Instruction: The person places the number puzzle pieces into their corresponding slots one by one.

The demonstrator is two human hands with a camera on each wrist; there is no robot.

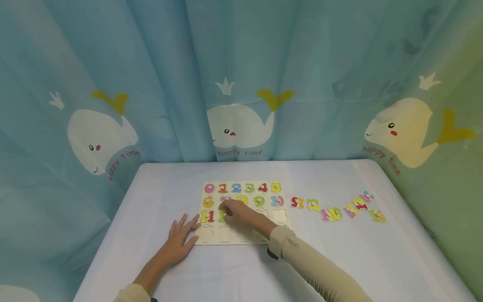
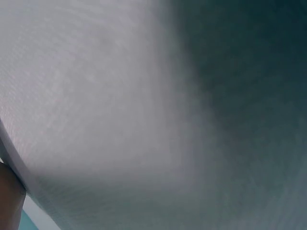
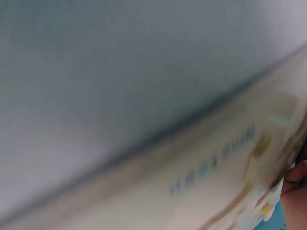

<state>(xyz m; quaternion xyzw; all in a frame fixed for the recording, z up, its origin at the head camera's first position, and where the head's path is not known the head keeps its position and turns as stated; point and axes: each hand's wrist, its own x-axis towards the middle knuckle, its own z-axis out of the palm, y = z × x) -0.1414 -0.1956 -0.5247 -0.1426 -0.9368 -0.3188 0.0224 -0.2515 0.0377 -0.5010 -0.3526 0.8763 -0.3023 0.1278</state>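
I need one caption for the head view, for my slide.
Right hand over a number puzzle board, left hand at its edge, loose number pieces lying to the right.

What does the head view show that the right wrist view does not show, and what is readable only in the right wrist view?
Only the head view shows the bare left-hand grip, the loose multicoloured number-shaped pieces to the right of the cream rectangular puzzle board, and the white printed whales on the blue curtain.

Only the right wrist view shows legibly the blue printed word "Nineteen", upside down; in the head view the board's labels are too small to read.

Both show the board, at least part of the right-hand grip, and the flat white tabletop.
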